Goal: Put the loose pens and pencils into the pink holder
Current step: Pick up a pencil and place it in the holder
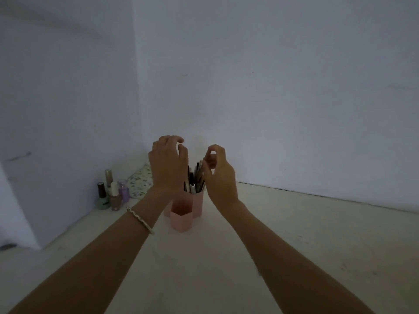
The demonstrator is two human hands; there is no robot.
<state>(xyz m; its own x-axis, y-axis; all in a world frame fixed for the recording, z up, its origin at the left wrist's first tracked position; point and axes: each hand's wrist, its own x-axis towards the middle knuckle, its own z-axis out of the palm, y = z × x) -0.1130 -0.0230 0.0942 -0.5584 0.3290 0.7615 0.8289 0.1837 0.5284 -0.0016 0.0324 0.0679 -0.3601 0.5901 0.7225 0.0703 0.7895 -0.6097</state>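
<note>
Head view: hands (192, 168) flank pens (195, 177) in pink holder (197, 203), apparently empty.

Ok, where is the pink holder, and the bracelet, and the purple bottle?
pink holder (181, 220): head view, on the front wall of its short front cup.
bracelet (140, 219): head view, on the band across the left wrist.
purple bottle (124, 193): head view, on its body.

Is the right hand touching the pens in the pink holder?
Cannot tell. In the head view the right hand overlaps the tops of the pens in the holder, but the dim picture shows neither contact nor a gap.
</note>
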